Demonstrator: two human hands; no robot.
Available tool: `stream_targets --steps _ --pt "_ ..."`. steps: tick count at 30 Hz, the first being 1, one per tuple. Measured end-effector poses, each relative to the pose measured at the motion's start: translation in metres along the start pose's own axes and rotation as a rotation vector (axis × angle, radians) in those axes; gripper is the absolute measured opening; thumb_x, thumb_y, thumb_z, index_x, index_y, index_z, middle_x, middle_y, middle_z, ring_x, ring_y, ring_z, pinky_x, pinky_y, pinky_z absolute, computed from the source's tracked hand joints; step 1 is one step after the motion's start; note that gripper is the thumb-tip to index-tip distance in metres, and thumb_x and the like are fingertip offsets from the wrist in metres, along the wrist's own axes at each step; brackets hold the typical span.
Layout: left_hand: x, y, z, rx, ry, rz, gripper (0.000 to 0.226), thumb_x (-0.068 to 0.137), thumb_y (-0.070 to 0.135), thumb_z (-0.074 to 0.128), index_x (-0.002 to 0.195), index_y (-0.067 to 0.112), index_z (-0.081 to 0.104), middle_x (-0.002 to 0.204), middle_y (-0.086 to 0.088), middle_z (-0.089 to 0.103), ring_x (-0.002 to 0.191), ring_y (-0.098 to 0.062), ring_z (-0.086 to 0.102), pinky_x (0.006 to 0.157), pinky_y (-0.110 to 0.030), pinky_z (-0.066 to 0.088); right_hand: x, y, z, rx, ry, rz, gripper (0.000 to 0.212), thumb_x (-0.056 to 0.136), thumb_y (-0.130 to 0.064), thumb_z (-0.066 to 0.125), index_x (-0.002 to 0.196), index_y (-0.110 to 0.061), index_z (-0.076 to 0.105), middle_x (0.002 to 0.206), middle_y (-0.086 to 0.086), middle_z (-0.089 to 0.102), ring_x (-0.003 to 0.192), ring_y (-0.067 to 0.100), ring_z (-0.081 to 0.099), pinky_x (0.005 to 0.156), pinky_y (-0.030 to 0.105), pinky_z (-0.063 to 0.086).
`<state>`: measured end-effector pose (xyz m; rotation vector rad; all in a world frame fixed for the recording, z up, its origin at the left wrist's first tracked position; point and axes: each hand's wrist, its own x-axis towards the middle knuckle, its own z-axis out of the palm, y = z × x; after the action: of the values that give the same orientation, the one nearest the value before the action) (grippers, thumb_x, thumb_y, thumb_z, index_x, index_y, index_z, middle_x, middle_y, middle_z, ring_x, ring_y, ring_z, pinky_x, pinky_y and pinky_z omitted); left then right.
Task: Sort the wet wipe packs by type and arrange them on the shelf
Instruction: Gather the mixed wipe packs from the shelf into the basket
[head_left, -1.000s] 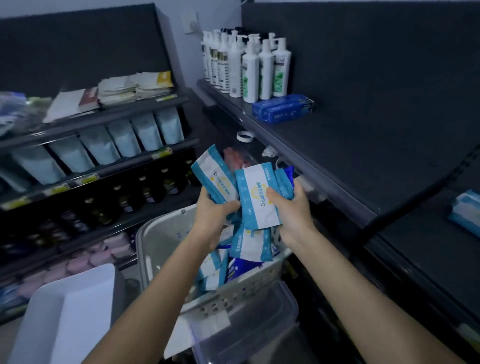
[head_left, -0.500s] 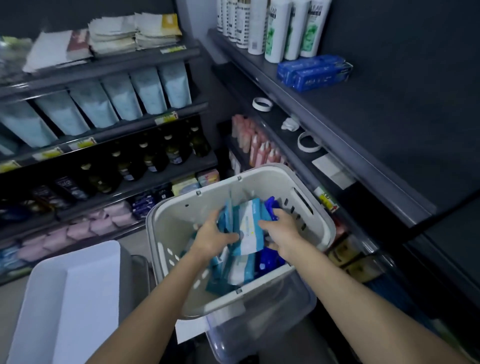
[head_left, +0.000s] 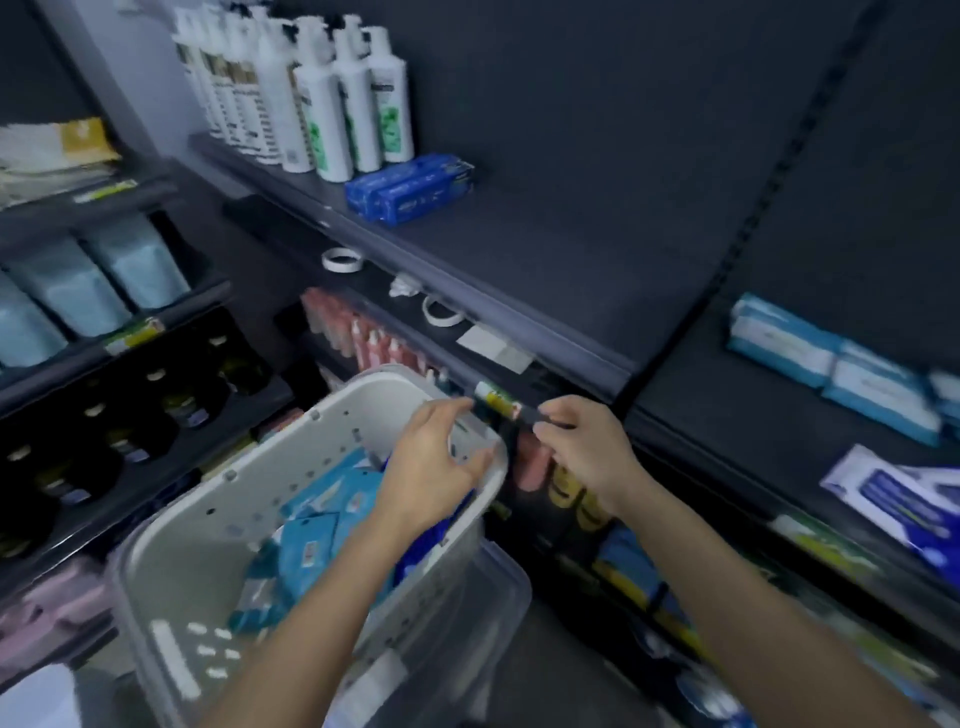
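Note:
A grey plastic basket (head_left: 322, 415) holds several teal and blue wet wipe packs (head_left: 322, 514). My left hand (head_left: 431, 462) curls over the basket's far right rim, thumb on the rim, with no pack in it. My right hand (head_left: 587, 452) hovers just right of the basket at the front rail of the dark shelf (head_left: 571, 270), fingers curled, nothing visible in them. More teal and white wipe packs (head_left: 831, 364) lie stacked on the right shelf section, with a white and dark blue pack (head_left: 904, 499) one shelf lower.
White pump bottles (head_left: 322, 104) and blue boxes (head_left: 410, 189) stand at the shelf's far left. Tape rolls (head_left: 340, 258) lie on the shelf below. The basket sits on a clear bin (head_left: 493, 613). Stocked shelves fill the left side.
Both hands lowered the fanned wipe packs into the basket and let them go. The left hand moved to the basket rim, the right to the shelf rail. The view swung right.

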<state>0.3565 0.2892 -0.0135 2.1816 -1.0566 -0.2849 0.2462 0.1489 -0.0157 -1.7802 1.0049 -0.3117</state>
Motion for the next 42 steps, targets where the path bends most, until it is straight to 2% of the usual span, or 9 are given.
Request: stream_targets --steps 10,18,22,26,29,33,35,38,42 --pt "0.017 0.139 0.114 0.019 -0.346 0.373 0.056 0.09 0.037 0.062 0.14 0.021 0.045 0.14 0.001 0.045 0.129 -0.014 0.042 0.096 -0.013 0.028 -0.065 0.087 -0.177 -0.061 0.355 0.132 0.027 0.093 -0.019 0.06 0.118 -0.012 0.063 0.122 0.002 0.063 0.11 0.019 0.058 0.095 0.034 0.048" --pt "0.018 0.24 0.207 0.028 -0.519 0.429 0.059 0.091 0.035 0.062 0.141 0.012 0.042 0.142 -0.009 0.046 0.128 -0.021 0.045 0.094 -0.022 0.035 -0.106 0.17 -0.308 -0.323 0.591 0.27 0.035 0.091 -0.02 0.061 0.123 -0.007 0.06 0.128 0.012 0.06 0.117 0.027 0.054 0.095 0.03 0.039" --pt "0.03 0.27 0.254 0.072 -0.614 0.414 0.067 0.082 0.032 0.073 0.137 0.009 0.043 0.134 -0.011 0.049 0.125 -0.024 0.045 0.084 -0.023 0.036 -0.122 0.218 -0.363 -0.495 0.506 0.505 0.069 0.082 -0.043 0.068 0.14 -0.016 0.042 0.14 0.014 0.047 0.127 0.034 0.042 0.1 0.042 0.039" --pt "0.05 0.295 0.296 0.247 -0.762 0.481 0.105 0.071 0.034 0.083 0.151 0.01 0.02 0.154 -0.013 0.023 0.143 -0.024 0.019 0.114 -0.028 0.021 -0.128 0.245 -0.399 -0.495 0.273 0.509 0.089 0.075 -0.043 0.076 0.146 -0.021 0.027 0.151 0.009 0.029 0.139 0.03 0.026 0.111 0.04 0.025" --pt "0.06 0.318 0.317 0.403 -0.828 0.585 0.118 0.066 0.036 0.085 0.153 0.013 0.01 0.158 -0.009 0.016 0.146 -0.024 0.01 0.118 -0.032 0.014 -0.122 0.256 -0.414 -0.464 0.177 0.483 0.102 0.069 -0.044 0.081 0.149 -0.021 0.021 0.152 0.008 0.026 0.138 0.033 0.025 0.11 0.047 0.032" --pt "0.073 0.332 0.337 0.413 -0.915 0.593 0.127 0.051 0.043 0.086 0.151 0.026 0.009 0.145 -0.003 0.035 0.133 -0.025 0.032 0.109 -0.043 0.033 -0.107 0.263 -0.422 -0.513 0.114 0.493 0.083 0.057 -0.052 0.083 0.126 -0.022 0.048 0.131 0.003 0.05 0.123 0.027 0.045 0.103 0.05 0.039" --pt "0.076 0.334 0.343 0.41 -0.89 0.591 0.121 0.048 0.045 0.087 0.147 0.024 0.02 0.134 -0.003 0.043 0.124 -0.023 0.038 0.103 -0.042 0.039 -0.104 0.266 -0.425 -0.422 0.128 0.475 0.067 0.05 -0.053 0.084 0.103 -0.022 0.057 0.112 -0.003 0.061 0.106 0.021 0.056 0.096 0.045 0.045" --pt "0.084 0.335 0.348 0.378 -0.839 0.554 0.077 0.052 0.042 0.089 0.115 0.018 0.051 0.11 0.0 0.059 0.101 -0.017 0.054 0.086 -0.036 0.048 -0.11 0.268 -0.428 -0.228 0.172 0.414 0.043 0.062 -0.035 0.087 0.085 -0.016 0.056 0.092 -0.004 0.062 0.084 0.01 0.058 0.069 0.02 0.046" --pt "0.091 0.332 0.352 0.272 -0.763 0.501 0.047 0.066 0.047 0.082 0.075 0.01 0.054 0.069 -0.005 0.058 0.065 -0.016 0.051 0.057 -0.029 0.034 -0.119 0.27 -0.43 -0.138 0.292 0.356 0.043 0.068 -0.028 0.085 0.099 -0.015 0.059 0.101 -0.003 0.064 0.085 0.008 0.058 0.062 0.017 0.041"
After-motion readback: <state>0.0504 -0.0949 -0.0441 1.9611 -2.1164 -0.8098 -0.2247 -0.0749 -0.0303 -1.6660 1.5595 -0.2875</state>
